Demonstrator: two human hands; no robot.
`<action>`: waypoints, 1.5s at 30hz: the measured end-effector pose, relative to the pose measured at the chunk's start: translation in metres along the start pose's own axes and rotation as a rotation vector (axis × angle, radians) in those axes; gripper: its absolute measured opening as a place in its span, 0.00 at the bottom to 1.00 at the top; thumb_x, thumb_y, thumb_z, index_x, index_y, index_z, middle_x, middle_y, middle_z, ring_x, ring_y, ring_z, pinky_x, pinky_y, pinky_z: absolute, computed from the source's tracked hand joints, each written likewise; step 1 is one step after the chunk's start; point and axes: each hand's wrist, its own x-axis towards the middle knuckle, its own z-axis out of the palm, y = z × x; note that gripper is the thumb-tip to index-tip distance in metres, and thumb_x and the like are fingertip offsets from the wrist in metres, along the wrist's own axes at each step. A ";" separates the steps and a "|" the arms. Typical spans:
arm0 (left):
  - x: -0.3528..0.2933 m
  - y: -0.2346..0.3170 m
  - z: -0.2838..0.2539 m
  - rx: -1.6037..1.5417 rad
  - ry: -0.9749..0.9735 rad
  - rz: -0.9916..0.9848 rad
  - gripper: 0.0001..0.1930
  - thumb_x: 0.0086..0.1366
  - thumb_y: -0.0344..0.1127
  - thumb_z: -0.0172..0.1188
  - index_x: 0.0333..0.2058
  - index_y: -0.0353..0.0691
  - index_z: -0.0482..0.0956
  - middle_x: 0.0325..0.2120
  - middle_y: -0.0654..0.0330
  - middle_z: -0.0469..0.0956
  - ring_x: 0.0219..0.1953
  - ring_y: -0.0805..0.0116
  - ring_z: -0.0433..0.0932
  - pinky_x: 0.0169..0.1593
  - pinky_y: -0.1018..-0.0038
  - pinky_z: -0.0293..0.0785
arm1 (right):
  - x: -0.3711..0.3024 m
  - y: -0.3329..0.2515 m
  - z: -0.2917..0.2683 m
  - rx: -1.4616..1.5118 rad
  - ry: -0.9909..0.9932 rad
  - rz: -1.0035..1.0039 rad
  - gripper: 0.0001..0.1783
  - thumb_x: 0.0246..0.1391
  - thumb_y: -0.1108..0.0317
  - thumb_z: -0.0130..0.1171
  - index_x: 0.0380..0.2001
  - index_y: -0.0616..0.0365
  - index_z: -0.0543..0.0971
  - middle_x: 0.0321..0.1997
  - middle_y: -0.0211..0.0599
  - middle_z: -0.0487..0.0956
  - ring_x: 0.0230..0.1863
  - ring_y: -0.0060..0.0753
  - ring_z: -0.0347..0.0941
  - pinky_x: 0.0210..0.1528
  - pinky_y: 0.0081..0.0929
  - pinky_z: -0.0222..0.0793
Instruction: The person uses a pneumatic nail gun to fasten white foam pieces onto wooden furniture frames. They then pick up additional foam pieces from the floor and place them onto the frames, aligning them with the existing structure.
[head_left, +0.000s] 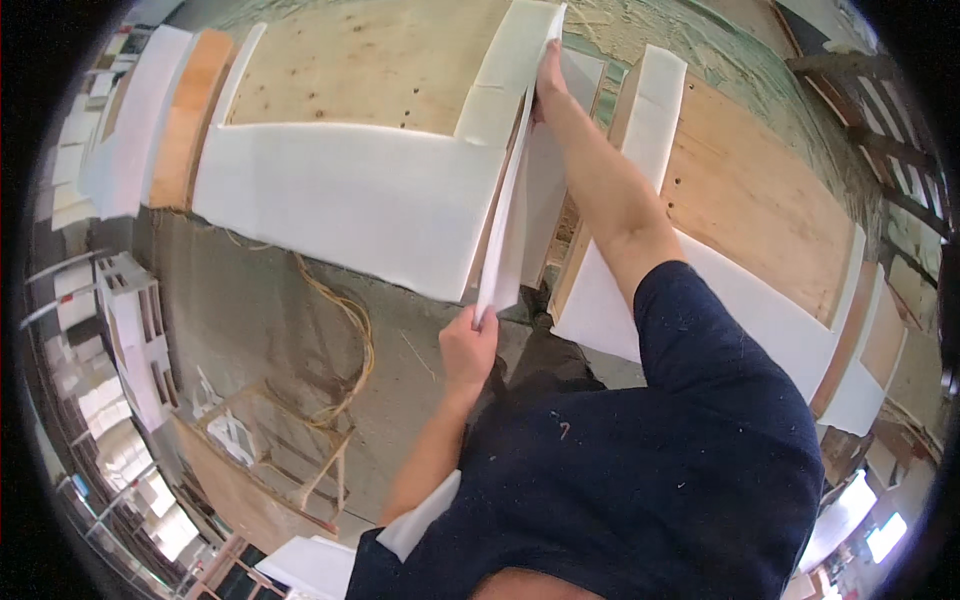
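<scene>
A white foam sheet [505,215] runs along the right side of a wooden frame [360,70] whose front and edges are covered in white foam [340,195]. My left hand [470,345] is closed around the near lower end of the sheet, fingers wrapped on its edge. Farther up, my right hand [548,82] lies flat against the sheet's far part, seen edge-on, with some fingers hidden. A scrap of white foam [422,515] sits at my left upper arm, by the dark shirt.
To the right stands another foam-edged wooden frame [750,190], close beside the first. An orange-brown wooden side [185,120] shows at the left. A yellowish hose or cord [350,310] lies on the floor near an open wooden frame [290,450]. White pieces are stacked along the far left.
</scene>
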 end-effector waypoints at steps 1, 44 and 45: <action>0.000 -0.004 0.001 0.001 0.005 0.004 0.10 0.59 0.37 0.60 0.29 0.34 0.79 0.17 0.47 0.75 0.22 0.48 0.76 0.27 0.60 0.70 | -0.002 0.011 0.001 0.030 0.004 -0.004 0.47 0.56 0.27 0.29 0.66 0.52 0.55 0.64 0.47 0.64 0.60 0.54 0.65 0.58 0.53 0.62; -0.117 -0.225 -0.113 -0.171 -0.150 -0.036 0.17 0.60 0.42 0.60 0.38 0.31 0.81 0.26 0.53 0.82 0.26 0.69 0.81 0.34 0.74 0.75 | -0.339 0.254 0.102 0.481 0.420 0.058 0.51 0.57 0.28 0.30 0.69 0.52 0.31 0.75 0.40 0.29 0.74 0.44 0.30 0.72 0.48 0.31; -0.122 -0.220 -0.108 -0.155 -0.195 -0.048 0.17 0.61 0.42 0.60 0.39 0.31 0.81 0.25 0.55 0.82 0.25 0.71 0.80 0.33 0.74 0.75 | -0.370 0.263 0.103 0.265 0.224 -0.059 0.45 0.59 0.33 0.33 0.66 0.54 0.42 0.72 0.41 0.39 0.72 0.42 0.38 0.71 0.43 0.37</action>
